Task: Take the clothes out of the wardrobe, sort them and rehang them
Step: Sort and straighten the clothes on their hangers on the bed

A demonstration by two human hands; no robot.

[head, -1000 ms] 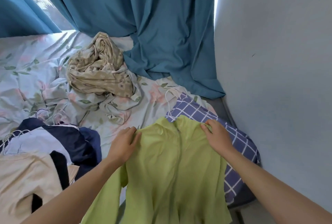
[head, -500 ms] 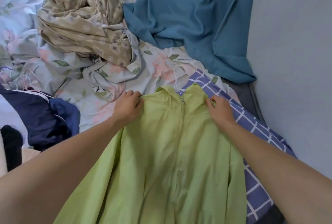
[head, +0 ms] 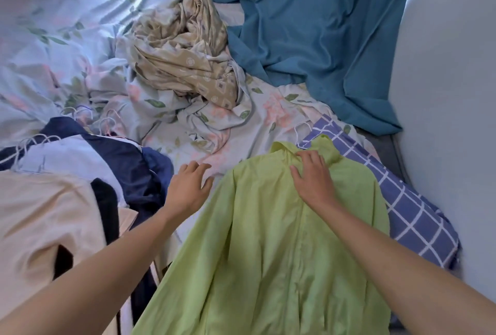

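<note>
A lime-green zip jacket [head: 268, 240] lies flat on the bed, front up, partly over a blue-and-white checked garment [head: 413, 213] at its right. My right hand [head: 312, 179] rests flat on the jacket just below its collar, fingers spread. Just left of the jacket's shoulder, my left hand [head: 189, 187] hovers with relaxed fingers and holds nothing. A white wire hanger hook [head: 302, 130] pokes out above the collar.
At the left lies a pile of clothes on hangers: a navy-and-white garment [head: 115, 157] and a cream one [head: 40, 216]. A crumpled beige patterned sheet [head: 185, 50] sits on the floral bedding [head: 53, 60]. Teal curtain [head: 322, 39] hangs behind; a pale wall [head: 451, 119] stands at the right.
Both hands have let go of the jacket's shoulders. The left hand moved off to the left; the right hand shifted to the middle of the chest and lies flat. The jacket now rests on the bed.
</note>
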